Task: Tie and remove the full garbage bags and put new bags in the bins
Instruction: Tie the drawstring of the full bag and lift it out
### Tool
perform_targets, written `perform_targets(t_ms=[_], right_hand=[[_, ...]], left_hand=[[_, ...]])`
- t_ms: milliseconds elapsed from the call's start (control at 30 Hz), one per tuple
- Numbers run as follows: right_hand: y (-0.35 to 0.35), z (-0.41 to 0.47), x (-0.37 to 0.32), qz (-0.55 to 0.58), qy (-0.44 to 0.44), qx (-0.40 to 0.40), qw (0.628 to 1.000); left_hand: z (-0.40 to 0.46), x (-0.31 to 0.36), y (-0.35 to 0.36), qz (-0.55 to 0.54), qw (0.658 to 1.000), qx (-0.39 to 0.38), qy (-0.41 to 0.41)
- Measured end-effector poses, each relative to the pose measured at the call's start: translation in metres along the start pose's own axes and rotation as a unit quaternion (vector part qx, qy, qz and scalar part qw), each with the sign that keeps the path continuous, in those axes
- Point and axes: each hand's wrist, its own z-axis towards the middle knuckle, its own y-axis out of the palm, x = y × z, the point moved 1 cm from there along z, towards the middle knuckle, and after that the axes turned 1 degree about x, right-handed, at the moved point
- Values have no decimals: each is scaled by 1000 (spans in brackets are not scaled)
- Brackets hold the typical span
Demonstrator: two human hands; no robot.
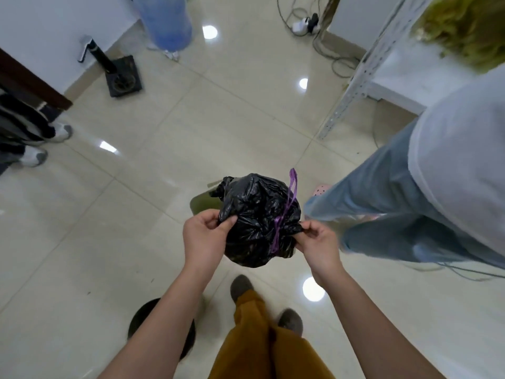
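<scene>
Holding a bulging black garbage bag (257,222) in the air between both hands, above the tiled floor (136,214). Left hand (203,236) pinching the plastic at the bag's left side, fingers curled on it. Right hand (318,242) pinching a gathered fold at the bag's right side. Purple drawstring (285,212) running up the bag just left of the right fingertips. Contents hidden by the plastic. Beyond the left fingers, a green bin (203,205) mostly covered by the bag. Under the left forearm, a dark round bin (142,318), partly covered.
</scene>
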Motion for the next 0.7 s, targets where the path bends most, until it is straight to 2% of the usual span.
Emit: perform_targets(t_ms=[400, 700], right_hand=[[-149, -93, 53, 40, 40, 96, 994], [-236, -182, 83, 126, 47, 220, 966]], left_hand=[[-130, -25, 87, 85, 989, -124, 13], [-218, -40, 136, 165, 955, -247, 22]])
